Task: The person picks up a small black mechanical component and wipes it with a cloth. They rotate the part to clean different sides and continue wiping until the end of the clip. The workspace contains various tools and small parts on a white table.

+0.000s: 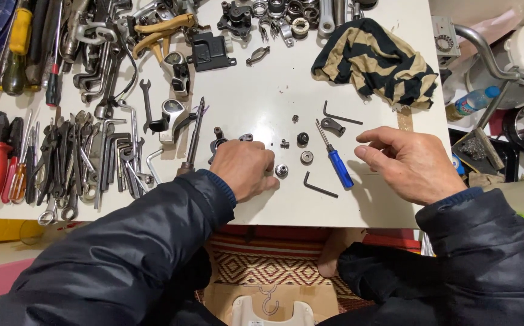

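Head view: our left hand (245,169) rests curled on the white surface (262,102), its fingertips beside a small round silver metal nut (281,171): light, hard, best pinched by its rim. Our right hand (408,163) hovers half-open, holding nothing, near the blue-handled screwdriver (334,157).

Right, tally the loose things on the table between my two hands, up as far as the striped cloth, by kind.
Screwdriver: 1
Black hex keys: 2
Small round parts: 5
Curved black bracket: 1
Total: 9
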